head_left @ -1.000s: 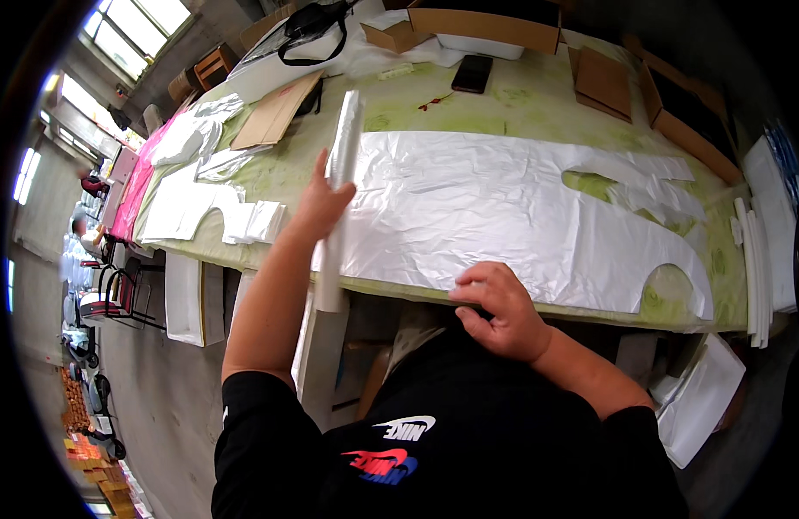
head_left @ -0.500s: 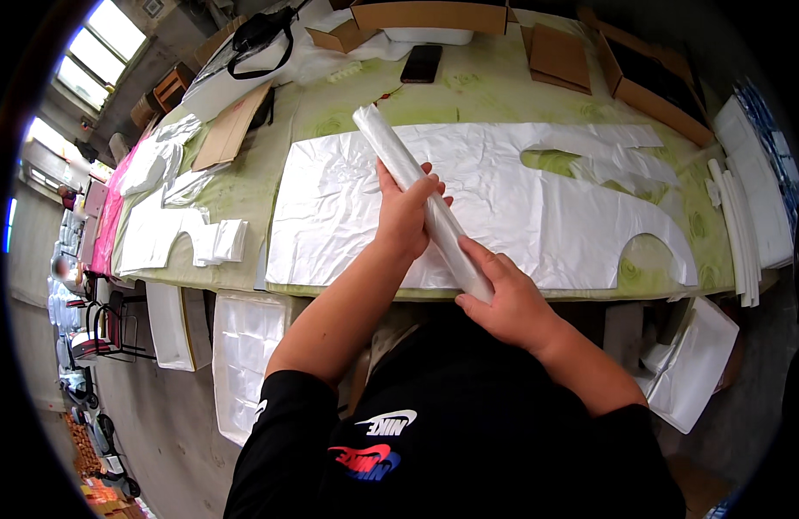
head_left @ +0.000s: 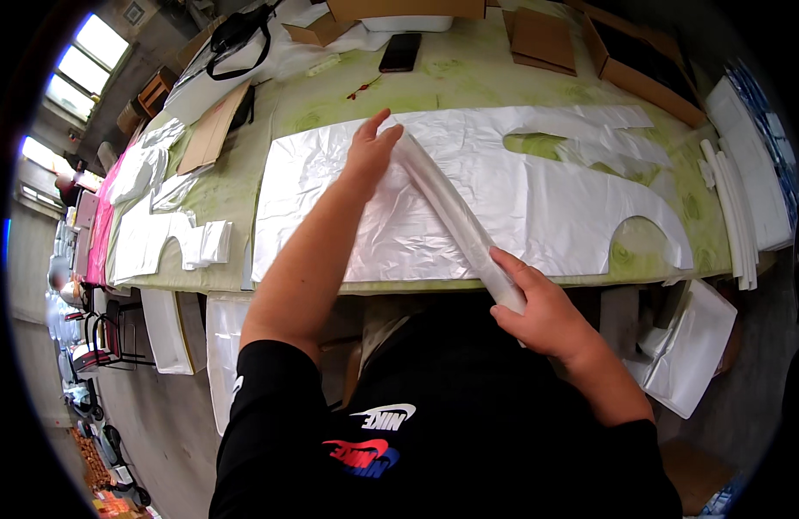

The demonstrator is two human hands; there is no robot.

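A long roll of thin translucent plastic (head_left: pixel 453 208) slants across the view, its near end toward my body. Around that near end my right hand (head_left: pixel 542 303) is closed, thumb on top. My left hand (head_left: pixel 373 151) is at the far end with its fingers stretched out and apart; whether a fingertip touches the roll I cannot tell. Beneath lies a white plastic sheet (head_left: pixel 321 216), spread flat and creased, with a rounded cutout near its right end and strap-like strips at the far right.
A green patterned cloth covers the table (head_left: pixel 468 78). Smaller folded white plastic pieces (head_left: pixel 161 238) and flat cardboard (head_left: pixel 213 130) lie at left. A phone (head_left: pixel 400 53) and cardboard boxes (head_left: pixel 641 73) are at the back. White rolls (head_left: pixel 737 216) stand along the right edge.
My left hand has let go of the roll's middle and moved up and left to its far end. The right hand, still gripping, has shifted slightly right.
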